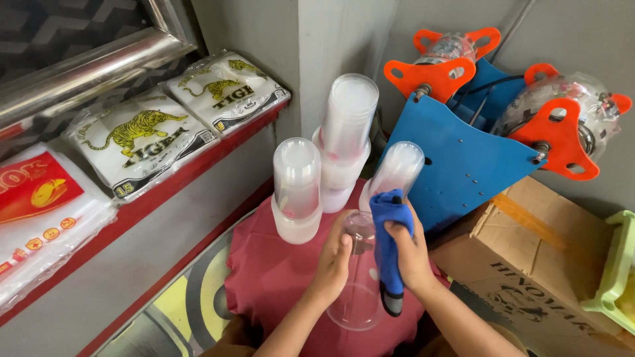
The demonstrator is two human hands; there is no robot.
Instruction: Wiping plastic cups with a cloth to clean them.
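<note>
I'm holding a clear plastic cup (358, 277) out in front of me, tilted so its wide mouth is facing down toward me and its base is pointing away. My left hand (333, 261) is wrapping around the cup's left side, its grip closed on the wall near the base, thumb lying over the top. My right hand (411, 254) is pinching a blue cloth (389, 244) against the cup's right side; that grip is clamped on the cloth, which is bunching above my fingers and hanging down past the cup's rim in a dark tail.

The cup is hovering over a dark red cloth (278, 284) that is covering the tabletop. Standing on it just beyond my hands are three stacks of the same clear cups, all upside down: a short stack (296, 188) on the left, a tall stack (344, 139) behind it in the middle, and a leaning stack (397, 168) right behind the blue cloth.

To the right, a blue machine with orange handles (463, 152) is sitting above a cardboard box (536, 258), with a light green basket (615, 271) at the edge. To the left, packs of plastic bags (142, 142) are lying along a red shelf (178, 182).
</note>
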